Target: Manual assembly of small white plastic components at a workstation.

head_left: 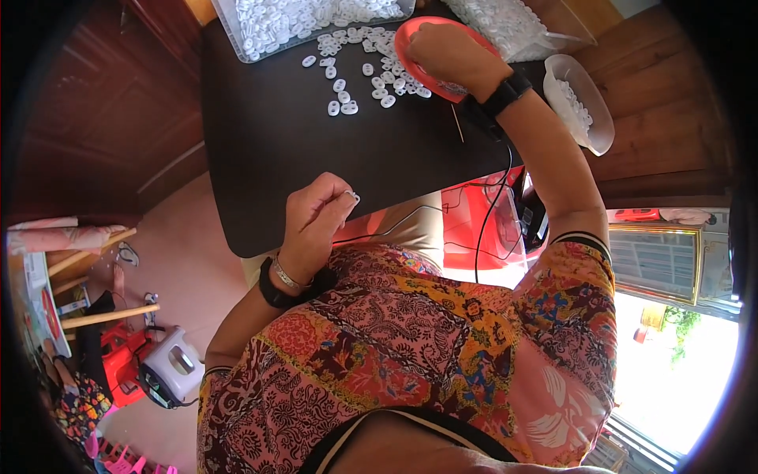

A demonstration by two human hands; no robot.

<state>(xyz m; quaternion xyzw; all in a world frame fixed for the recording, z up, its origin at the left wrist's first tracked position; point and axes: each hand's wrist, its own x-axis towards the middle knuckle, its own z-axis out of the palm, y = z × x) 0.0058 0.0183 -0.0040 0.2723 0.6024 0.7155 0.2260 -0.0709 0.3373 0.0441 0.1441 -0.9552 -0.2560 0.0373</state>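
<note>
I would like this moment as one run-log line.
left hand: pinching small white piece | right hand: at red dish | black tabletop: loose two-holed white pieces

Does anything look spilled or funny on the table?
Maybe: white pieces lie scattered loose on the table, outside the tub and the plate. That looks spilled, though it may be on purpose.

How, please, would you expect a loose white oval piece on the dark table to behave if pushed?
A loose white oval piece would probably slide rather than roll, since it lies flat on the dark table. It is likely light, being small and pierced by two holes. It looks fairly stiff, keeping an even oval outline.
</note>
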